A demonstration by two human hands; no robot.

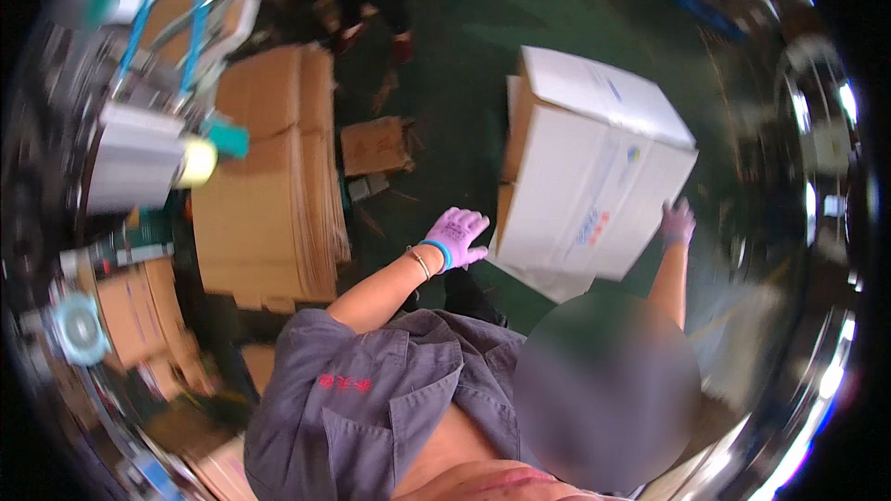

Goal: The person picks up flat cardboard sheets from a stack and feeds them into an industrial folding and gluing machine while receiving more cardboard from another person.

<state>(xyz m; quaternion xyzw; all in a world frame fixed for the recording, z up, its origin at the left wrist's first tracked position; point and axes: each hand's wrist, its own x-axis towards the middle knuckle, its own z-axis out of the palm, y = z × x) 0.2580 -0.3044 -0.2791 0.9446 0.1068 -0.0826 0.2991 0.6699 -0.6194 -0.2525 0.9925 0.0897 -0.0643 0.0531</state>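
A large white cardboard box (594,181) with printed faces is tilted in front of me, its brown inner side showing at the left and a loose flap hanging at the lower edge. My right hand (678,223), in a light purple glove, grips the box at its right edge, some of its fingers hard to make out. To the left of the box, my left hand (455,235) is open, also gloved in purple, thumb apart from the fingers. A small gap separates it from the box, and nothing shows in it.
Flattened brown cartons (264,176) stand stacked at the left, beside a machine (130,162). A small brown carton (374,146) lies on the green floor (464,28). Another person (367,0) stands at the far side. Blurred metal equipment (821,176) lines the right.
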